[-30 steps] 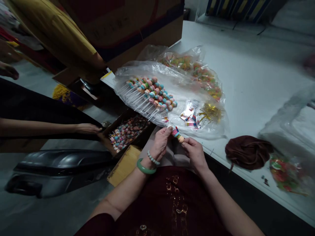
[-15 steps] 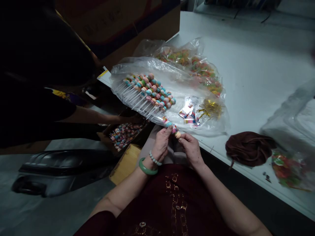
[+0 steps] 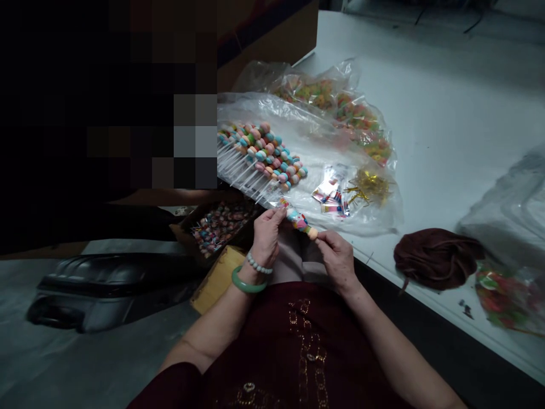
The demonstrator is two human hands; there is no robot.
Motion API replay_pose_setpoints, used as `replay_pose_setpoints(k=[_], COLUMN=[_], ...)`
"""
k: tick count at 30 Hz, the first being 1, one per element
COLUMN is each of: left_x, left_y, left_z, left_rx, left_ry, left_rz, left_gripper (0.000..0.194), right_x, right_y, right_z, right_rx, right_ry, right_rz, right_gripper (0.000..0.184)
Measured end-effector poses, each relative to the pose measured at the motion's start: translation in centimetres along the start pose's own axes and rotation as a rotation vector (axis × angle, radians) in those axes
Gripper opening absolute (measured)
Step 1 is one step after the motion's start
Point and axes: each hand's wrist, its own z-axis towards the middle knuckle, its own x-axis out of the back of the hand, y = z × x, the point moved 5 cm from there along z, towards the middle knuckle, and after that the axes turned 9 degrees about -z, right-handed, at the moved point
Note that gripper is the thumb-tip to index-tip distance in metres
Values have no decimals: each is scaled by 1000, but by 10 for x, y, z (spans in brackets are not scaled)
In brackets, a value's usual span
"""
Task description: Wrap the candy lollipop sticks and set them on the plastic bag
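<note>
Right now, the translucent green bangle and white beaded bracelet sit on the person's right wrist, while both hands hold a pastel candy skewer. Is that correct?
No: the translucent green bangle and white beaded bracelet are on the left wrist, not the right, as the head view shows. The left hand and right hand do hold the pastel candy skewer.

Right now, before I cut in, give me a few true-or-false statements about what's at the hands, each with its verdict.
1. The left hand and right hand both hold one candy skewer: true.
2. The green bangle is on the right wrist: false, it is on the left wrist.
3. The other skewers lie on clear plastic: true.
4. The brown cloth is draped over the right forearm: false, it lies on the table.
</note>
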Motion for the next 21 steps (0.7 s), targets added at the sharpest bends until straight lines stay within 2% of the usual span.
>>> replay_pose_setpoints(k=[5, 8, 11, 14, 17, 21], left_x=[8, 9, 9, 12, 14, 16], left_y=[3, 5, 10, 14, 17, 15], left_z=[1, 2, 1, -1, -1, 0], left_rx=[-25, -19, -26, -60, -84, -35], left_ry=[35, 23, 3, 28, 57, 54], left_rz=[41, 71, 95, 112, 125, 107], left_gripper=[37, 36, 34, 34, 35, 38], right_x=[4, 4, 4, 6, 7, 9], right_y=[-12, -15, -17, -15, -13, -13], right_z=[-7, -10, -11, -11, -9, -7], right_rx=[268, 346, 395, 396, 357, 314], right_ry=[99, 150, 168, 176, 142, 113], right_rz=[-300, -530, -662, -650, -530, -361], right_gripper=[21, 25, 27, 28, 26, 22])
